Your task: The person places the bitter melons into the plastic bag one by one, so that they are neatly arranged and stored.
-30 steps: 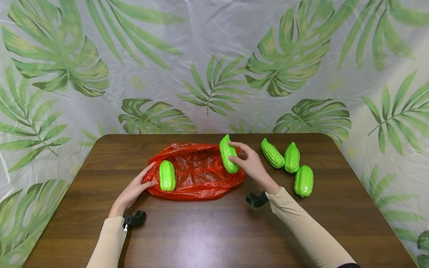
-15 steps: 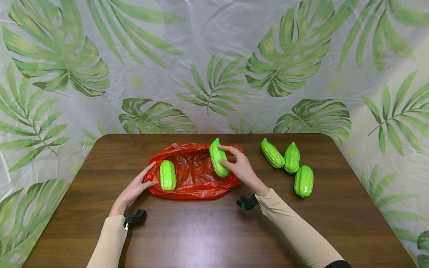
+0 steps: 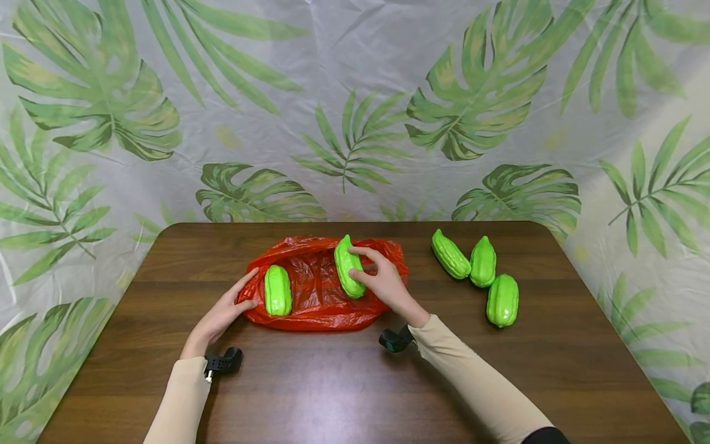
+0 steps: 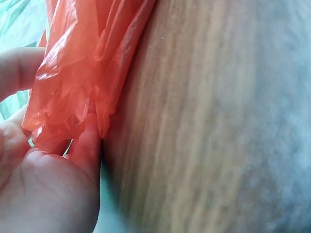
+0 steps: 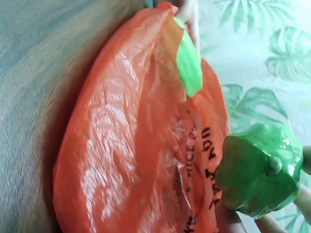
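- Five green gourds in all: one held gourd (image 3: 348, 268), one bagged gourd (image 3: 277, 291), and three loose gourds (image 3: 483, 262) close together on the table (image 3: 310, 382).
- The held gourd lies between the thumb and fingers of the right grip (image 3: 385, 283), which pinch its side nearly as far apart as the gourd is wide; its stem end points away from the person.
- It is above the mouth of the one red bag (image 3: 327, 322), to the right of the bagged gourd.
- The left grip (image 3: 222, 314) is spread wide, fingertips and thumb touching the bag's left end.
- Since half a second ago, the right grip and its gourd have moved left; the other four gourds look unmoved.
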Motion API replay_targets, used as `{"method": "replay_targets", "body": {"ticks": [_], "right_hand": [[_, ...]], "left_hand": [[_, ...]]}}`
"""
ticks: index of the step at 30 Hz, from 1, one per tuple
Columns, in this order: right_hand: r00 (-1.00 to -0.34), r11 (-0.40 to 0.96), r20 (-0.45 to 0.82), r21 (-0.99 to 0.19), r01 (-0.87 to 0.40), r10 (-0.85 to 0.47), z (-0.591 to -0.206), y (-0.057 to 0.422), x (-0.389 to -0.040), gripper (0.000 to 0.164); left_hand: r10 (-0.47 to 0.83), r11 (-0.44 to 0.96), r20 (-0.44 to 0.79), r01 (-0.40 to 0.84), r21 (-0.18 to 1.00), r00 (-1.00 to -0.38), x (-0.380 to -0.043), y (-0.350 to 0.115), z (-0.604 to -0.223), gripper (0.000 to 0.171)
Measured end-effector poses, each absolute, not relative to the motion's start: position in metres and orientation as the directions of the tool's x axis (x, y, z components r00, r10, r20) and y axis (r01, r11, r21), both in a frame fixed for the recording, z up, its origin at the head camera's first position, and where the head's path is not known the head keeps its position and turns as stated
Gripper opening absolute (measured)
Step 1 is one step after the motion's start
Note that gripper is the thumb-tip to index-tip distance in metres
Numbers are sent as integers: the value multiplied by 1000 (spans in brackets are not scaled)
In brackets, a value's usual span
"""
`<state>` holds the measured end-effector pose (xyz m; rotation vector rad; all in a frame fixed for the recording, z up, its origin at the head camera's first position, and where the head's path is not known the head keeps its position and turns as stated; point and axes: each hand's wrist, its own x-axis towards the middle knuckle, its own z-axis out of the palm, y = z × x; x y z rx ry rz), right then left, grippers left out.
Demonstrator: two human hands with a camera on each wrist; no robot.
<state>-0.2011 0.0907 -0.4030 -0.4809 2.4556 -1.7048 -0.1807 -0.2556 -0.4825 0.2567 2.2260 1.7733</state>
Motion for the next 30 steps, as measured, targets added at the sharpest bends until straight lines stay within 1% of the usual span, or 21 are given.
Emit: {"method": "replay_targets", "body": {"ticks": [4, 10, 18, 30], "right_hand": [[-946, 302, 72, -938, -172, -317, -415, 85, -206, 46], [-945, 282, 105, -939, -196, -310, -431, 75, -212, 45], [-944, 282, 101, -939, -194, -314, -435, 61, -209, 44], [-933, 312, 115, -922, -228, -340, -444, 38, -205, 43]], "left_hand": [[311, 221, -109, -40, 974, -944, -180, -255, -480, 71], [304, 226, -114, -45, 973, -946, -180, -255, -479, 70], [311, 238, -104, -29, 971, -945, -181, -256, -481, 71], [308, 235, -106, -32, 971, -946, -180, -256, -483, 71]]}}
